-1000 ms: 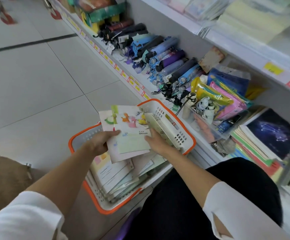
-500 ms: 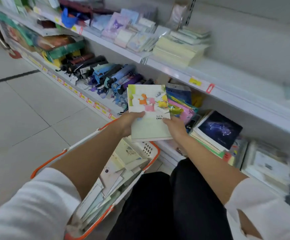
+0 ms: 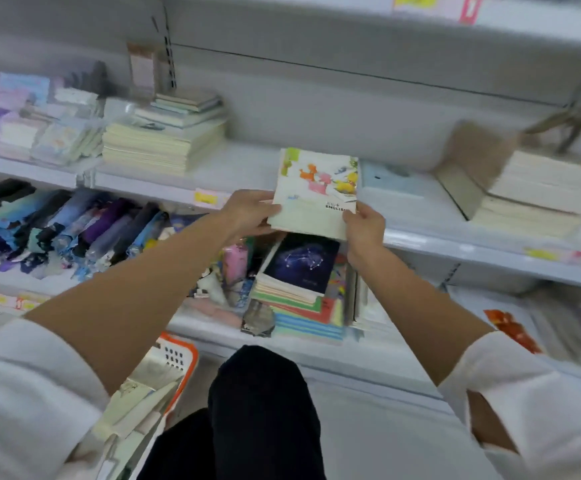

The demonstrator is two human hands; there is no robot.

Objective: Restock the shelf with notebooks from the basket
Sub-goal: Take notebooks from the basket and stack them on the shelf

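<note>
Crouched in front of the stationery racks, the person holds an English notebook (image 3: 317,192) with bright animal shapes on its cover, raised to the level of the middle shelf (image 3: 247,164). It looks like the top of a thin bundle, though I can't tell how many are in it. The left hand (image 3: 247,211) pinches the near left edge, thumb on the cover and fingers (image 3: 263,233) tucked underneath; the right hand (image 3: 363,225) grips the near right corner the same way, its fingers curled round the edge. The notebook hangs tilted over the shelf's front lip, its far end above a bare stretch between a cream stack of pads (image 3: 164,147) on the left and a pale blue booklet (image 3: 393,181) on the right. I'd say it hasn't been set down, since both hands hold it and the near end is out past the lip. Down by the left knee, the orange-rimmed basket (image 3: 185,355) has a good many loose notebooks (image 3: 143,403) heaped in it, so the job is early or midway at best: this handful wants sliding onto the bare spot, then more trips to the basket. On the shelf below sit a dark constellation-cover stack (image 3: 303,261) and a row of folded umbrellas (image 3: 74,230); a cardboard box (image 3: 472,161) stands further right.
</note>
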